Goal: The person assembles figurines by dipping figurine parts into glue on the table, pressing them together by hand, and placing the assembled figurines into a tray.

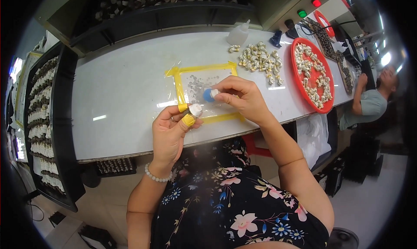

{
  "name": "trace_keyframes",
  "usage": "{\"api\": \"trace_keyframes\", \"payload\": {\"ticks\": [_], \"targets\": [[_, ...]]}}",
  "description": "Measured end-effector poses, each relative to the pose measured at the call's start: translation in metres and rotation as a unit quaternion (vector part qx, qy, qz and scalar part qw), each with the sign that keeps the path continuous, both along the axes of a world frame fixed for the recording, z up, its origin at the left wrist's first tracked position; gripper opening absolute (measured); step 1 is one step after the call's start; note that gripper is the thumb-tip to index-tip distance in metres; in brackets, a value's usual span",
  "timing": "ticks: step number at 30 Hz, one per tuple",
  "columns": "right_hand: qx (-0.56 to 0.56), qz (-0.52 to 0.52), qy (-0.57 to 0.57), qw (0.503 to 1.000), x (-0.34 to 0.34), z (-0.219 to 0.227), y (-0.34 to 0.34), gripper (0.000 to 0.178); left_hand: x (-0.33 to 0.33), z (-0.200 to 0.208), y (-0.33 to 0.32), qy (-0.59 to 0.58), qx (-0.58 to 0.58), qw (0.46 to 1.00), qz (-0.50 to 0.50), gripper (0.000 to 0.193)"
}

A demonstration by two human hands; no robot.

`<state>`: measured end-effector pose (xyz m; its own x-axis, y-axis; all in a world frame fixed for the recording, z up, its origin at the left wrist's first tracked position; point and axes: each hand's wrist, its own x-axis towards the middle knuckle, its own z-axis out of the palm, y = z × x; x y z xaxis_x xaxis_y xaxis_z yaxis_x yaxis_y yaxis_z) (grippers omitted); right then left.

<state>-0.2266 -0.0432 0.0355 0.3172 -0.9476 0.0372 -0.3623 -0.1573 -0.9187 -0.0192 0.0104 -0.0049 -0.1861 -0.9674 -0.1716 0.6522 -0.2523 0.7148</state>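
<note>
My left hand (173,129) is closed in a pinch on a small white rounded part (196,110); yellow tape wraps its thumb and a fingertip. To its upper right, my right hand (242,97) pinches a small white piece with a round blue end (210,95). What exactly this piece is cannot be made out. The two held things are close but apart. Beneath both hands lies a clear sheet (197,77), edged with yellow tape (178,86) and dotted with grey round marks. Beyond my right hand, several small white-and-yellow parts (260,60) lie in a loose pile.
A red round tray (299,82) of similar parts stands at the right, near the white tabletop's edge. Behind the pile are a white squeeze bottle (238,34) and a dark blue object (276,39). A black rack (65,118) with rows of parts stands left. A person (369,101) is at far right.
</note>
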Motion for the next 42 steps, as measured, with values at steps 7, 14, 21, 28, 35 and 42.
{"api": "trace_keyframes", "payload": {"ticks": [7,14,21,28,35,42], "targets": [[0.075,0.014,-0.096,0.992,0.007,0.009,0.008,0.02,-0.004,-0.004,-0.002,-0.001,-0.016,1.0,0.007,0.025],[0.042,0.052,-0.071,0.995,0.014,0.015,0.007,0.021,-0.002,-0.007,-0.002,-0.004,-0.035,0.999,-0.001,0.025],[-0.059,0.098,-0.025,0.993,0.013,0.014,0.011,0.023,-0.007,-0.007,0.006,-0.033,-0.052,0.998,0.021,0.019],[-0.022,0.1,-0.057,0.993,0.005,0.003,0.015,0.023,-0.009,-0.006,0.006,-0.061,-0.073,0.995,-0.017,0.018],[-0.116,-0.033,0.038,0.992,-0.051,0.003,0.011,0.016,0.021,0.011,0.0,-0.199,-0.146,0.969,0.026,0.025],[-0.189,-0.218,0.248,0.925,-0.121,-0.011,0.009,0.017,0.177,0.079,0.066,-0.529,-0.14,0.774,0.32,0.03]]}}
